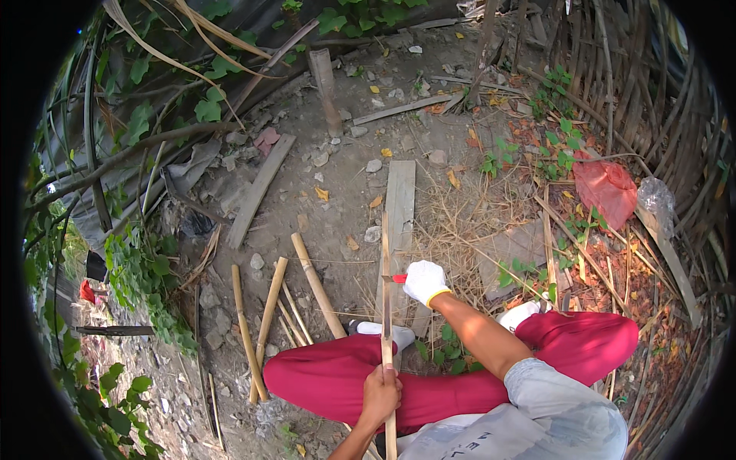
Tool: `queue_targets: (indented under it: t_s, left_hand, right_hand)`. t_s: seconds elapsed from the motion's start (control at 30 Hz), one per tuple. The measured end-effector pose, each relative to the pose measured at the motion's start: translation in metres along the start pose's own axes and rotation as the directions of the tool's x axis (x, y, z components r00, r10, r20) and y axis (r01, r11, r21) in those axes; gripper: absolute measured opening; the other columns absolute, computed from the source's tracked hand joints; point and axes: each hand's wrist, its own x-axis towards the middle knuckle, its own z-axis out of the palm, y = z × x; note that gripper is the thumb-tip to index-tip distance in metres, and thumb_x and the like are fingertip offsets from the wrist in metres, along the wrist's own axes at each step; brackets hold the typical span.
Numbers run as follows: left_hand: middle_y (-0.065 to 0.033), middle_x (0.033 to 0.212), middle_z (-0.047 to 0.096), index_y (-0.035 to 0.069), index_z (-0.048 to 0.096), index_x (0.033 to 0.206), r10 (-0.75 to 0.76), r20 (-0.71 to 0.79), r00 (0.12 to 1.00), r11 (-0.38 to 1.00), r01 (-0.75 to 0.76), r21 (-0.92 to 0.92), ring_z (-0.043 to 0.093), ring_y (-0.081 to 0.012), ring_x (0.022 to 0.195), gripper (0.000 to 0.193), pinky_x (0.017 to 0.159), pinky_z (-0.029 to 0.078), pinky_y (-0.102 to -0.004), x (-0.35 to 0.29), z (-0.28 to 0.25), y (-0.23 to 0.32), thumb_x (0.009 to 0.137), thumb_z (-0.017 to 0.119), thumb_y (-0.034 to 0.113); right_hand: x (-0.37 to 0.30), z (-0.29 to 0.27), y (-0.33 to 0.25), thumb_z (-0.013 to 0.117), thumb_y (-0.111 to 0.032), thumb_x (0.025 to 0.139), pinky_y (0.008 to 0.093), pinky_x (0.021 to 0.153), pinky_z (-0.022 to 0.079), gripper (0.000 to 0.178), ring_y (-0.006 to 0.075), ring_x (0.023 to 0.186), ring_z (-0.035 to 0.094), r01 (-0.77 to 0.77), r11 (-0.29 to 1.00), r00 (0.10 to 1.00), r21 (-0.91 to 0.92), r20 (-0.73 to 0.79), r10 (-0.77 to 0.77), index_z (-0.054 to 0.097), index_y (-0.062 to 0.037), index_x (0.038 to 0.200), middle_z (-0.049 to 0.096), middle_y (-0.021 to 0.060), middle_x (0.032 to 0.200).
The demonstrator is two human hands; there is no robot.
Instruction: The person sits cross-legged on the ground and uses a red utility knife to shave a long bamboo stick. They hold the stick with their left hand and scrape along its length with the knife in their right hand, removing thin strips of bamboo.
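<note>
White, with a yellow cuff, is the glove (422, 277) that we see on the right hand (426, 282); its fingers are closed around a red-handled knife (399, 278), whose blade appears to meet the bamboo strip (387, 353) just left of the fist; the exact contact is too small for us to tell. The bare left hand (381, 395) is wrapped around that strip nearer the body, thumb along its top; the strip runs lengthwise through this grip, its far end beyond the gloved hand, above a weathered wooden plank (401, 188).

We judge the strip light and stiff along its length, springy if bent, rather smooth on the skin side and apt to splinter along the grain; its edges may be sharp, so we would hold its near part, well apart from the blade, as the left hand does; left of that hand lie round bamboo poles (316, 284), likely heavier.
</note>
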Motion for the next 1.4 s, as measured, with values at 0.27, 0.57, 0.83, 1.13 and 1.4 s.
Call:
queue_targets:
  t_s: [0.27,0.57,0.83,1.13,1.4]
  left_hand:
    - [-0.0083,0.062,0.059,0.003,0.059,0.092,0.264,0.182,0.947,0.898,-0.31,0.312,0.06,-0.0205,0.053,0.038,0.052,0.046,-0.0361,-0.075,-0.012,-0.019,0.111,0.046,0.033]
    - [0.0006,0.063,0.042,0.01,0.05,0.095,0.016,0.085,0.996,0.977,0.003,-0.215,0.033,-0.0068,0.045,0.033,0.039,0.028,-0.0257,-0.009,-0.02,0.003,0.113,0.04,0.035]
    - [0.0006,0.062,0.042,0.01,0.051,0.094,0.039,0.136,0.99,0.97,-0.005,-0.243,0.035,-0.0077,0.045,0.039,0.04,0.029,-0.0251,0.01,-0.003,0.026,0.113,0.038,0.041]
    - [0.0034,0.056,0.033,0.013,0.042,0.08,-0.039,0.085,0.996,0.985,0.053,-0.167,0.03,-0.0069,0.042,0.048,0.036,0.022,-0.0252,0.004,0.008,0.029,0.111,0.036,0.049]
    - [0.0033,0.058,0.033,0.012,0.041,0.081,-0.144,0.113,0.983,0.981,0.157,-0.118,0.029,-0.0072,0.044,0.044,0.038,0.021,-0.027,-0.003,0.006,0.023,0.111,0.034,0.044]
  right_hand:
    - [0.057,-0.05,0.147,0.065,-0.027,0.081,0.0473,0.088,0.058,0.034,0.0416,0.099,0.073,-0.304,0.952,0.94,0.037,-0.154,0.306,0.076,0.0001,0.098,0.073,0.0274,0.103]
    - [-0.045,-0.074,0.066,0.064,-0.04,0.085,0.049,0.082,0.057,0.034,0.0423,0.091,0.071,0.156,0.984,0.987,0.092,-0.041,-0.152,0.076,-0.0086,0.088,0.073,0.022,0.092]
    - [-0.099,-0.077,-0.012,0.061,-0.037,0.086,0.0503,0.073,0.058,0.028,0.0401,0.081,0.072,0.403,0.915,0.915,0.0,0.015,-0.403,0.075,-0.0131,0.081,0.072,0.0184,0.08]
    - [-0.092,-0.073,-0.014,0.066,-0.027,0.08,0.0494,0.071,0.058,0.02,0.0389,0.08,0.074,0.376,0.92,0.926,-0.112,0.027,-0.375,0.078,-0.0103,0.083,0.073,0.0195,0.08]
    - [-0.058,-0.034,-0.004,0.065,-0.024,0.082,0.0483,0.077,0.059,0.025,0.0395,0.086,0.075,0.253,0.961,0.967,-0.115,-0.016,-0.256,0.078,-0.0047,0.089,0.075,0.0224,0.088]
